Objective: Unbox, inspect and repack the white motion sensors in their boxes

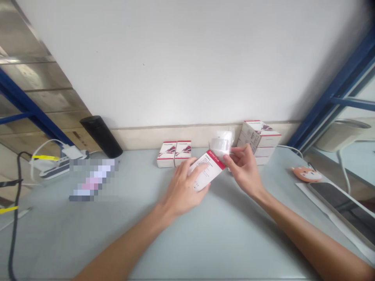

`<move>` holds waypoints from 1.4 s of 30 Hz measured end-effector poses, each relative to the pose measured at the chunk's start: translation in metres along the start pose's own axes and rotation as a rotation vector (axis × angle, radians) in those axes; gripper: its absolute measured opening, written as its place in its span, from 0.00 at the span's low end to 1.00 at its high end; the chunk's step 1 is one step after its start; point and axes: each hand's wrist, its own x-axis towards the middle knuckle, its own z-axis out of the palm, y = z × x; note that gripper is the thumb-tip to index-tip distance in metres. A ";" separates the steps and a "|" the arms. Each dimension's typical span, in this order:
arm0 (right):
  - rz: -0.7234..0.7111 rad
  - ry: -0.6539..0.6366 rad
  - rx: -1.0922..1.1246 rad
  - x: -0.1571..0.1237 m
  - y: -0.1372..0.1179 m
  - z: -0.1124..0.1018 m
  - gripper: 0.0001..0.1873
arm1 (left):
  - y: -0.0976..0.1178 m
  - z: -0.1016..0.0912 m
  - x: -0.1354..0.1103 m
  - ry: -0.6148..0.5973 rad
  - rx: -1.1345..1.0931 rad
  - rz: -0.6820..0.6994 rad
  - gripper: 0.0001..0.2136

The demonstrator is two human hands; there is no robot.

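My left hand [184, 187] is wrapped round a white detector box [208, 168] with a red band, tilted over the table. At the box's upper end sits a white device in clear plastic wrap [221, 142]; how far it is inside the box I cannot tell. The fingers of my right hand [244, 168] are closed at that end, pinching the wrapped device by its right edge. Two similar boxes [166, 155] stand side by side just beyond my left hand. Behind my right hand rises a stack of the same boxes [268, 142].
On the left are a black cylinder [101, 136], a power strip [63, 164] with cables and a pixelated flat item [93, 179]. To the right lie an orange animal-shaped object [306, 174] and a dark flat device [340, 203]. A white wall [187, 70] borders the grey table [140, 242].
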 end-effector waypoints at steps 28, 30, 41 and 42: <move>-0.114 -0.117 -0.443 -0.001 0.016 -0.004 0.16 | 0.007 0.018 -0.010 0.132 -0.455 -0.356 0.26; -0.136 -0.113 -0.459 -0.001 0.016 -0.005 0.17 | 0.007 0.019 -0.010 0.133 -0.453 -0.340 0.25; -0.119 -0.276 -0.516 0.000 0.005 -0.012 0.25 | 0.003 0.020 -0.010 0.142 -0.519 -0.383 0.23; -0.142 -0.280 -0.530 0.000 0.005 -0.012 0.25 | 0.002 0.020 -0.011 0.138 -0.531 -0.386 0.23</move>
